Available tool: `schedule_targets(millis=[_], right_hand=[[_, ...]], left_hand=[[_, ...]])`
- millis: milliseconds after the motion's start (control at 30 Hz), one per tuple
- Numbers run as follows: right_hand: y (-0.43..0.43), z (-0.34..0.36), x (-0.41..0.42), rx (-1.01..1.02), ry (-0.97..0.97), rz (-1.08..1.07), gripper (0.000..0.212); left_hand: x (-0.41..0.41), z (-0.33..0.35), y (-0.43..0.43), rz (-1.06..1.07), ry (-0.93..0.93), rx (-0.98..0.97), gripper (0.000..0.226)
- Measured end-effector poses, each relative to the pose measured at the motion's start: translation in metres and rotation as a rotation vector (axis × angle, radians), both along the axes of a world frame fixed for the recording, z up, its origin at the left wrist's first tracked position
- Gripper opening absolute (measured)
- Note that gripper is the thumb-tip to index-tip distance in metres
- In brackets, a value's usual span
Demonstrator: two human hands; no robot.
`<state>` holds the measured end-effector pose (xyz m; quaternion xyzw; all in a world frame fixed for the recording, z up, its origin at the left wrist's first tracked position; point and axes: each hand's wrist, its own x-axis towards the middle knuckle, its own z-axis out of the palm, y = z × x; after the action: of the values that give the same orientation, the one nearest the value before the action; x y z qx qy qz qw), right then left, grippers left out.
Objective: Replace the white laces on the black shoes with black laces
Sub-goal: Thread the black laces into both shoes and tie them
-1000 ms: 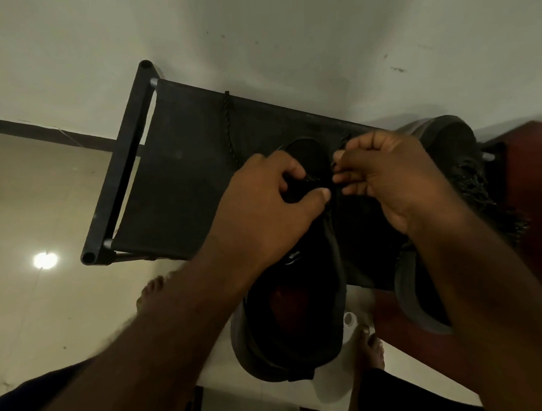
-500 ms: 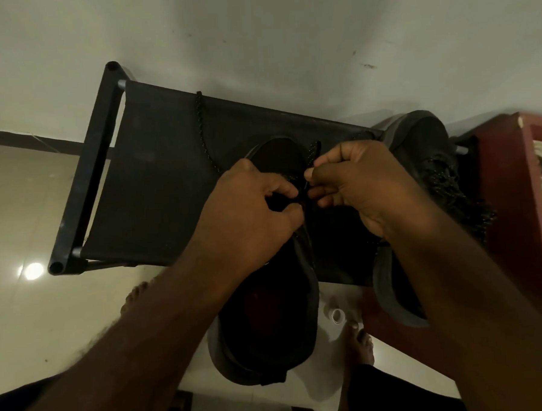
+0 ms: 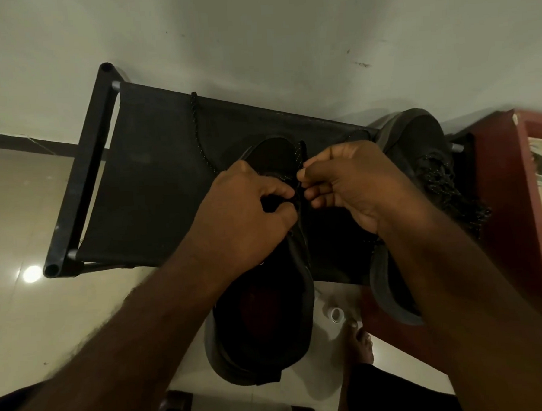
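- Head view: near shoe (image 3: 263, 315), black, lies toe-away with its front half on the black fabric counter (image 3: 155, 186) and its heel overhanging the near edge.
- Left grip (image 3: 245, 213), a bare hand: fingers curled tight, thumb and forefinger pinching the near shoe's upper at the eyelet row.
- Right grip (image 3: 353, 185), also a bare hand: thumb and forefinger closed on the black lace (image 3: 196, 127) just beside the left fingertips; the other fingers are curled under.
- The black lace is speckled; one length trails from under the left grip across the counter to its far edge.
- Second shoe (image 3: 417, 153) sits to the right on the counter, a speckled dark lace bunched over its upper.
- Red cabinet (image 3: 507, 193) stands right of the counter.
- Small white ring (image 3: 335, 314) lies on the tiled floor near a bare foot (image 3: 361, 342).
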<state>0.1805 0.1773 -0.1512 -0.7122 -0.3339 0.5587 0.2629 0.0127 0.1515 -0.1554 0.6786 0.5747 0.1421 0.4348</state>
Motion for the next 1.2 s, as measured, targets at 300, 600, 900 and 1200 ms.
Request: schedule_targets(millis=[300,600,900,1200], right_hand=[[0.002,0.005,0.004,-0.066,-0.027,0.139,0.008],[0.000,0.013,0.008,-0.051,-0.070,0.219,0.010],[-0.009,0.014,-0.005,-0.054,-0.257,0.389,0.027],[-0.008,0.022,-0.006,-0.118,-0.295,0.483,0.023]], left_hand=[[0.002,0.002,0.001,-0.009,-0.001,0.001,0.038],[0.002,0.003,0.000,0.067,-0.067,-0.013,0.013],[0.001,0.001,0.004,0.210,-0.170,-0.103,0.022],[0.001,0.009,0.000,-0.027,0.029,-0.106,0.042]])
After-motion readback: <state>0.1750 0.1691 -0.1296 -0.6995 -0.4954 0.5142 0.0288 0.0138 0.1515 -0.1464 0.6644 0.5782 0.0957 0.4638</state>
